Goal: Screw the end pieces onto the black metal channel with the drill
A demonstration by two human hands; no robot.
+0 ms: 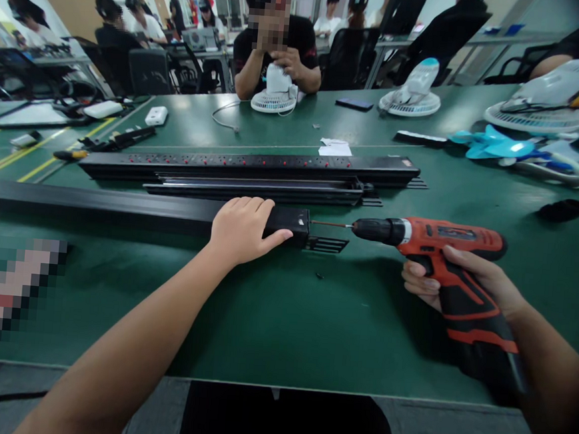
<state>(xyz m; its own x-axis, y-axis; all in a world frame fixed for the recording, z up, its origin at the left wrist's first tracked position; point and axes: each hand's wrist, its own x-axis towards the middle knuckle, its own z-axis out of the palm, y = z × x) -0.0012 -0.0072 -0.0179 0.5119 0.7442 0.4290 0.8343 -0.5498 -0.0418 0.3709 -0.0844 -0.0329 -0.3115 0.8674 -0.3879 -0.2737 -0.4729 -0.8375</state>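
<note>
A long black power strip housing (120,208) lies across the green table (287,310) in front of me. My left hand (242,229) rests on top of its right end, fingers wrapped over it and pressing it down. My right hand (458,278) is closed round the handle of a red and black cordless drill (433,236). The drill lies level, and its thin bit points left at the end cap of the housing (293,224). A tiny dark screw (320,275) lies on the table just below the end cap.
Two more black power strips (253,164) lie behind. Farther back are small white fans (412,96), blue fan blades (490,146), a phone (354,104) and a white paper slip (335,148). A person across the table handles a fan (275,92). A yellow-handled screwdriver (71,155) lies left.
</note>
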